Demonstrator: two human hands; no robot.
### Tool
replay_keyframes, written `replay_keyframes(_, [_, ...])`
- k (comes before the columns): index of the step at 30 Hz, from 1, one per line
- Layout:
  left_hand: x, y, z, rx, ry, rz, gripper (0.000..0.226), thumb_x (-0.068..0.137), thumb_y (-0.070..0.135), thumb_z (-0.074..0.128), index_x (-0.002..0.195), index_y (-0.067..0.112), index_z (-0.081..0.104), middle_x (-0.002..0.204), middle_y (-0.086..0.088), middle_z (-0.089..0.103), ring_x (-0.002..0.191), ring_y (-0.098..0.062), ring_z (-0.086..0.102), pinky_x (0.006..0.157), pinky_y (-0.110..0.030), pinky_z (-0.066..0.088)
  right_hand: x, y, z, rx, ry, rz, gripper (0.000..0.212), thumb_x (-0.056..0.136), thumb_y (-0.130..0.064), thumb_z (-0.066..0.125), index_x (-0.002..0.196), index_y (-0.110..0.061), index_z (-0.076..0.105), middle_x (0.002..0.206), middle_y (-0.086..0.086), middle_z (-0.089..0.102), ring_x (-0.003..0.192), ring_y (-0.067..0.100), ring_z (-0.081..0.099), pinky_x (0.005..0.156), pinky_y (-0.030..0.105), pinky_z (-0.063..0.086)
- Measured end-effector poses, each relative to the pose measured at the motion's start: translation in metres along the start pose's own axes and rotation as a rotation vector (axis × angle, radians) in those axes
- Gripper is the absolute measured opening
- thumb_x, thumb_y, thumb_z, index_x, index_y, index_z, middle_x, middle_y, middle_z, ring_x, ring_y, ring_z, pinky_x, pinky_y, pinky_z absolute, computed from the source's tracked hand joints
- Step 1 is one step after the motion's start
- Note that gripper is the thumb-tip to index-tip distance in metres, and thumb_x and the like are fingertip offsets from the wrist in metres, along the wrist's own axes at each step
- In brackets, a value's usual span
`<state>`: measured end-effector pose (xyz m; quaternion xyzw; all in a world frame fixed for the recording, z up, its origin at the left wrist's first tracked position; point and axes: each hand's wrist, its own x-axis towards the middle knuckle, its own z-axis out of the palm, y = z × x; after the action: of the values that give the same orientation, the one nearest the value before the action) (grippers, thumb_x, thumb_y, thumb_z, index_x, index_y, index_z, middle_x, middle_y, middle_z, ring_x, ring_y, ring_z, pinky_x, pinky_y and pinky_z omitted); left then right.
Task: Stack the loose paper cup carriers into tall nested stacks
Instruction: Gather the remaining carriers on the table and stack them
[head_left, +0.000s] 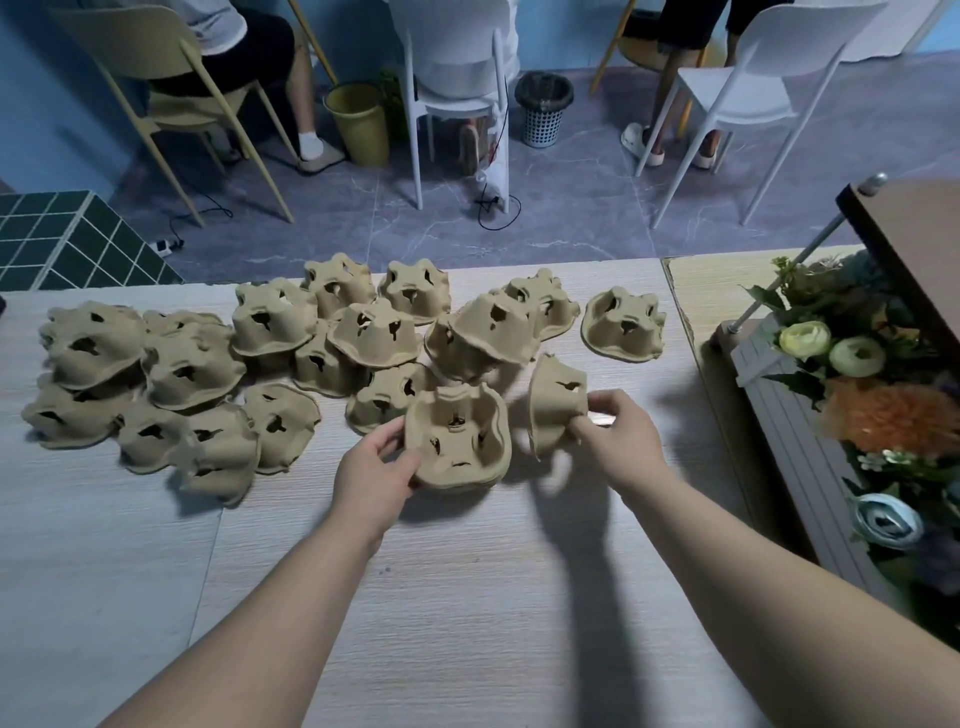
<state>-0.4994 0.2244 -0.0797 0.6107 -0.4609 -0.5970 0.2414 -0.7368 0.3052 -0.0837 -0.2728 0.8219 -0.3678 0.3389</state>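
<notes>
Two carriers being brought together for nesting.

The left hand (375, 480) is curling its fingers (390, 435) round the rim of an open-side-up carrier (457, 441), steadying it on the counter (467, 597) as a base. The right hand (618, 434) is pinching a tilted second carrier (556, 400) just right of it, probably to drop in. Loose carriers (187, 371) are lying beyond both sets of fingers.

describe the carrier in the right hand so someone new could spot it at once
Start at the flower arrangement on the table's right side and look left. The right hand pinches one carrier by its rim. Unlike the pile lying flat, it is tipped on edge.
</notes>
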Motion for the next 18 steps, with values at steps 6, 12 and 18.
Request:
replay_keyframes(6, [0.001,-0.001,0.000,-0.012,-0.009,0.007,0.047,0.090,0.006,0.064,0.132,0.027,0.059,0.126,0.005,0.064,0.112,-0.012,0.061,0.076,-0.032,0.057,-0.005,0.016,-0.009,0.098,0.055,0.103,0.030,0.081,-0.019,0.056,0.109,-0.024,0.065,0.100,-0.005,0.069,0.093,0.017,0.064,0.089,0.038,0.051])
replay_keyframes(12, [0.000,-0.002,0.003,-0.029,-0.029,-0.004,0.050,0.091,0.007,0.063,0.137,0.024,0.056,0.128,0.005,0.063,0.111,-0.012,0.061,0.079,-0.031,0.057,-0.012,0.002,-0.014,0.092,0.200,0.088,0.041,0.091,-0.047,0.035,0.102,-0.018,0.062,0.101,0.003,0.065,0.099,0.025,0.059,0.087,0.038,0.045])
replay_keyframes(18, [-0.001,-0.003,0.005,-0.048,-0.050,-0.016,0.050,0.092,0.006,0.062,0.138,0.023,0.054,0.129,0.004,0.063,0.113,-0.013,0.061,0.080,-0.030,0.054,-0.014,0.001,-0.012,-0.203,0.222,0.039,0.031,0.090,-0.043,0.050,0.104,-0.020,0.063,0.105,0.000,0.065,0.098,0.024,0.058,0.077,0.034,0.043])
